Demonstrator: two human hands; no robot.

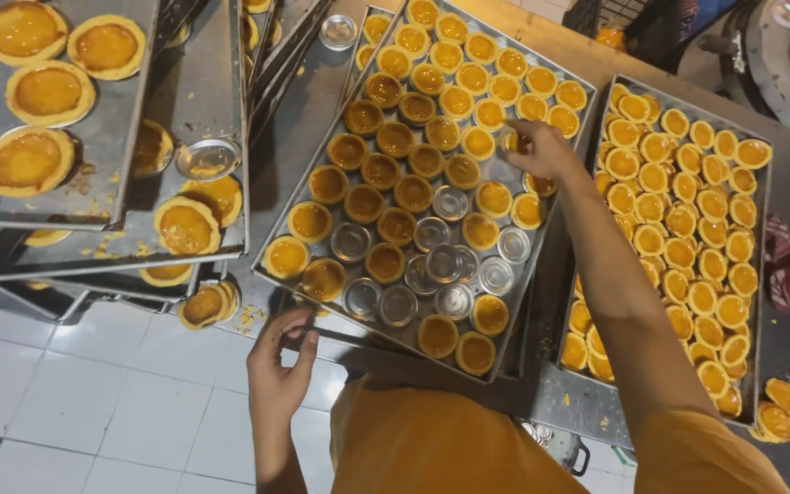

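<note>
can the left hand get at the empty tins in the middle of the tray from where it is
Probably yes. The left hand grips the near edge of the baking tray, and the empty tins lie just beyond it with nothing above them. The right hand works at the far side, clear of that path.

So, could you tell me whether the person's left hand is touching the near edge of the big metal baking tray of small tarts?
Touching. In the head view, the left hand grips the near rim of the metal baking tray, fingers curled over its edge.

left hand (278, 366): we grip the tray (296, 215) corner
right hand (541, 151): we pinch a tart (514, 141)
</note>
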